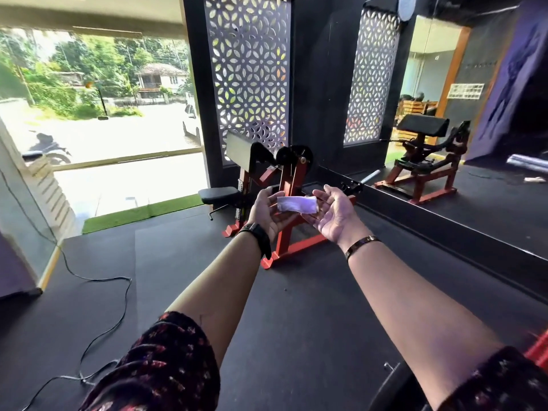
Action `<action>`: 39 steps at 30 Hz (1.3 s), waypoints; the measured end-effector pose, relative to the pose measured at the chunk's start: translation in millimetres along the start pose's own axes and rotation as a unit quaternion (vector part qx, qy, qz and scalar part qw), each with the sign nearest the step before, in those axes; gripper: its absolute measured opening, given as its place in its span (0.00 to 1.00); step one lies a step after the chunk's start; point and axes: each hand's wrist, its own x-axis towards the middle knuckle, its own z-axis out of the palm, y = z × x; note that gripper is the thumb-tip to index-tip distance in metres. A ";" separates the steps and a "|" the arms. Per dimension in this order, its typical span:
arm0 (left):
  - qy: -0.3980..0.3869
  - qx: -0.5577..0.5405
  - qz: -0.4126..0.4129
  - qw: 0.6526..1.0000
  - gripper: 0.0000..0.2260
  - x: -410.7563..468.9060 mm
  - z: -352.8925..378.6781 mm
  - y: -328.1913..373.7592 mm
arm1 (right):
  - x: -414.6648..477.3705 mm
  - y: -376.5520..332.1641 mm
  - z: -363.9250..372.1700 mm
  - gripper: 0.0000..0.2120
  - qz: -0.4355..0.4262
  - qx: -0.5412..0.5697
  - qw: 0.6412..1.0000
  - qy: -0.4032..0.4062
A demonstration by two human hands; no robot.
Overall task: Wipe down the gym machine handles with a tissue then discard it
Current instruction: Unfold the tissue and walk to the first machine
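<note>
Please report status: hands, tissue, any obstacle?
Left hand and right hand each hold an end of the tissue. Red machine ahead, untouched. Nothing between.

Floor (296, 321): black rubber matting, 1 seam visible. Black cable (124, 295) snakes across it at left. Left side: full-height glazing (118, 129), strong daylight. Outside: trees (89, 54), a house (161, 77), a parked motorcycle (47, 149). Green turf strip (142, 212) along the glazing's foot. Far wall (320, 99) black, carrying 1 backlit perforated panel (249, 75), floral cut-outs. Right wall: large mirror (489, 203). A 2nd like panel (373, 78) shows there; real or reflected, cannot tell. Round white fixture (406, 4) at top.
</note>
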 end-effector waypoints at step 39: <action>-0.211 0.088 -0.169 0.959 0.14 729.6 341.4 -114.0 | 631.3 -267.5 -216.0 0.09 -0.128 0.048 0.955 0.264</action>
